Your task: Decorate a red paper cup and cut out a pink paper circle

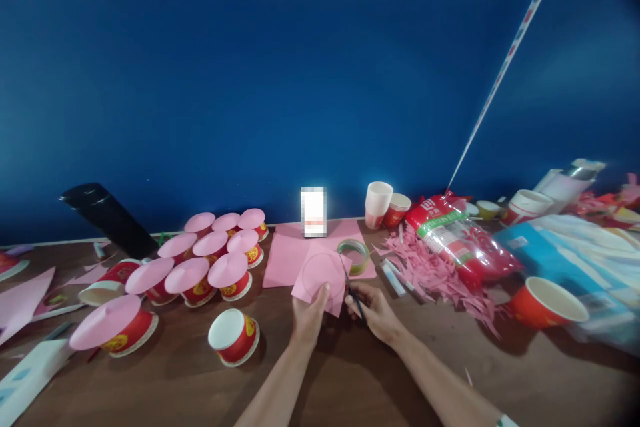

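Note:
My left hand (311, 315) grips a square of pink paper (324, 273) by its lower edge, thumb on top. A circle is drawn on that paper. In my right hand (374, 310) is a pair of dark scissors (356, 297), its blades at the paper's right edge beside the drawn line. Just behind lies a roll of tape (354, 257) on larger pink sheets (285, 250). To the left stands an upside-down-looking red paper cup (234, 337) with a white top, near several red cups capped with pink paper cones (186, 275).
A black bottle (107, 217) leans at the back left. On the right are pink paper scraps (425, 273), a red plastic package (463, 240), a glue stick (394, 278), an orange-red cup (547, 303) and stacked white cups (379, 203). A blue partition (300, 93) closes off the back.

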Motion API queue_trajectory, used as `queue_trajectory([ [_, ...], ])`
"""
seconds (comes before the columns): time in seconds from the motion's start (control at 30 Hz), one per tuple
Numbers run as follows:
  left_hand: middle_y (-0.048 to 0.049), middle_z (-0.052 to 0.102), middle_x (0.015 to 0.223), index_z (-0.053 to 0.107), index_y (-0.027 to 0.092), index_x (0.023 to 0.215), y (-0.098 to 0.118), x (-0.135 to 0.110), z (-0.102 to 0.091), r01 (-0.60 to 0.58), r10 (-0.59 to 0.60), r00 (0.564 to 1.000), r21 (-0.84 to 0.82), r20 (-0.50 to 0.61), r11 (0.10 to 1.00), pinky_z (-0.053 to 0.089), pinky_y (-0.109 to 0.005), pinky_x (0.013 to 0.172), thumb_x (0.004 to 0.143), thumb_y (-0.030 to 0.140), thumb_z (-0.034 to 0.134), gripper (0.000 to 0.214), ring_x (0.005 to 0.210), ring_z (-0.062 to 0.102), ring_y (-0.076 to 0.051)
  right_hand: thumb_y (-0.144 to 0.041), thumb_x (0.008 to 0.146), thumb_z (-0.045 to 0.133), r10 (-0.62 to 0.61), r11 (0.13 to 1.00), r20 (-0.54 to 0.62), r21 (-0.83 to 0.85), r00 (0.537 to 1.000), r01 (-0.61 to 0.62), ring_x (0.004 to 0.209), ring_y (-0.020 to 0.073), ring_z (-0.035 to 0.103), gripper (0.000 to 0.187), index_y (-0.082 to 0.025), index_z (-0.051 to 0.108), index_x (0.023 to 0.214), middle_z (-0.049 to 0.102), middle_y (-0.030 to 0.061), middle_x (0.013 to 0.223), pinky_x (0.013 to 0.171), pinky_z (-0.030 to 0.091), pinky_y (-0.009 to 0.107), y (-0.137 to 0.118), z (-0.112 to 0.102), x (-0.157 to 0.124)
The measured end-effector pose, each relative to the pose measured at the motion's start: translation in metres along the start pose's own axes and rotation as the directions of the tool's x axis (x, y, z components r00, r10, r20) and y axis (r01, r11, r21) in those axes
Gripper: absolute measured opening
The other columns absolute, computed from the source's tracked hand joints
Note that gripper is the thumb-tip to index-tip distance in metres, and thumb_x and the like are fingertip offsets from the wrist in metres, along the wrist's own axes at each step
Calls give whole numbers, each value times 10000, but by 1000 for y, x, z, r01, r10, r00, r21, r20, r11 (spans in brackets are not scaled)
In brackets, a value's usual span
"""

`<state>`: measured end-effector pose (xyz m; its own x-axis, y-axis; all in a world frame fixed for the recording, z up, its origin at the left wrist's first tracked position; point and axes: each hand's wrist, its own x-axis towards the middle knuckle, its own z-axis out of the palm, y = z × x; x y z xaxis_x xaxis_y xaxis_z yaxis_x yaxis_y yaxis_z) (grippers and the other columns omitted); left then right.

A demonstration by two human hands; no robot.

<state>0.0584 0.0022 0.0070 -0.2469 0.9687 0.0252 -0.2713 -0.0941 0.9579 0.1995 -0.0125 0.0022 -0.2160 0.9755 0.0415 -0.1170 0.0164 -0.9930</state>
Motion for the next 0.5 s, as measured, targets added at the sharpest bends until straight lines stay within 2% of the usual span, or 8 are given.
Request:
queue_trajectory([
  [0.33,-114,679,898,612,90,1022,1,0,-2,13,-13,999,-10,39,1000,498,-324,784,658,270,688,413,834,637,-205,-389,750,611,-38,999,8,-27,999,38,500,71,416,336,-116,601,947,461,-30,586,478,366,193,-2,0,-1],
  [0.5,-123,681,878,616,79,1011,0,0,-2,10,-10,1000,9,3,1000,507,-331,764,640,281,701,431,819,640,-214,-395,745,611,-22,999,-3,-24,1000,21,498,72,413,338,-118,601,939,450,-33,581,469,361,191,-3,1,-1],
])
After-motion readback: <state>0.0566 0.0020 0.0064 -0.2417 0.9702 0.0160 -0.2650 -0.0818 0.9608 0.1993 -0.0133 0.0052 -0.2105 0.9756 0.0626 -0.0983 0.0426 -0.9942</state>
